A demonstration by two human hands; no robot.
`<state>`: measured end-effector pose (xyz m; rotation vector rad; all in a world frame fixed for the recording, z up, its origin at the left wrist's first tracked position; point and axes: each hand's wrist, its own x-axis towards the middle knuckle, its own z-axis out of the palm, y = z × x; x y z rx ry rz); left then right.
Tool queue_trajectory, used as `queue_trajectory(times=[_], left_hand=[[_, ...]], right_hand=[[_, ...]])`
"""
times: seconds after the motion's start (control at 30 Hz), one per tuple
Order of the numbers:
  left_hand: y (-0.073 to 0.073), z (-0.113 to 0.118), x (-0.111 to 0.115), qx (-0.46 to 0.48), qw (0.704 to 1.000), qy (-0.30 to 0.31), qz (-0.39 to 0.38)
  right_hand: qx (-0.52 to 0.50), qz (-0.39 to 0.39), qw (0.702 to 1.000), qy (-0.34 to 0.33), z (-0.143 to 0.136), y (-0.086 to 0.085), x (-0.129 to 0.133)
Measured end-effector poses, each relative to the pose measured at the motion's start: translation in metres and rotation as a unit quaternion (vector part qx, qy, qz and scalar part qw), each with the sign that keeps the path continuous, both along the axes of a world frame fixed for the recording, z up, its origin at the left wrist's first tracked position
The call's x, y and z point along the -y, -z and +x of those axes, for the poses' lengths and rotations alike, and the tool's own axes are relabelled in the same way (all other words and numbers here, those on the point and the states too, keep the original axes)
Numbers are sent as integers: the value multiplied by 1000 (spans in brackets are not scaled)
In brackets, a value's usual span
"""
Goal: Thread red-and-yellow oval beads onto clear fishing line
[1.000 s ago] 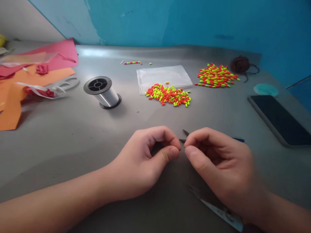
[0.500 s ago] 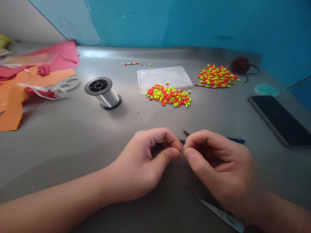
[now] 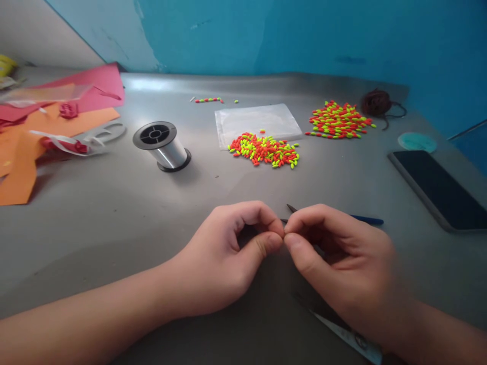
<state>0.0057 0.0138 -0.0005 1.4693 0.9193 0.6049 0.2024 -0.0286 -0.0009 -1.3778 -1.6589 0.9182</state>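
My left hand (image 3: pixel 236 253) is closed in a pinch, thumb tip against forefinger. Facing it, my right hand (image 3: pixel 338 263) pinches the same way, and the fingertips of both hands meet. Whatever sits between the fingers is too small or hidden to make out. Behind the right hand lies a tweezer-like tool with dark pointed tips and a blue handle (image 3: pixel 367 220), partly covered. Under the right wrist is a pair of scissors (image 3: pixel 348 337), partly hidden. Beyond the hands lies a loose pile of red and yellow-green beads (image 3: pixel 264 150) at the edge of a clear plastic bag (image 3: pixel 258 119).
A spool of clear line (image 3: pixel 169 152) stands to the left. Further back are a short bead row (image 3: pixel 208 100) and a second bead pile (image 3: pixel 338 120). Brown yarn (image 3: pixel 376 103), a teal disc (image 3: pixel 417 142) and a phone (image 3: pixel 441 187) lie right, coloured paper (image 3: pixel 97 91) left.
My right hand has shifted slightly left, closing the small gap so its fingertips touch those of the left hand. The left hand has barely moved.
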Motion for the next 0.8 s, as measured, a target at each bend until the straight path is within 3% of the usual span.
queue_trajectory(times=[0.47,0.57,0.7,0.8], left_hand=[[-2,2,4,-55,992,51,104],[-3,3,4,-59,992,48,103],[-2,3,4,-70,991,42,103],[-3,2,5,-69,992,40,98]], right_hand=[[-26,29,997,-68,7,3,-1],[-67,57,996,-32,6,6,4],[-166,194,961,103,-1,3,4],[-166,186,957,149,-4,1,2]])
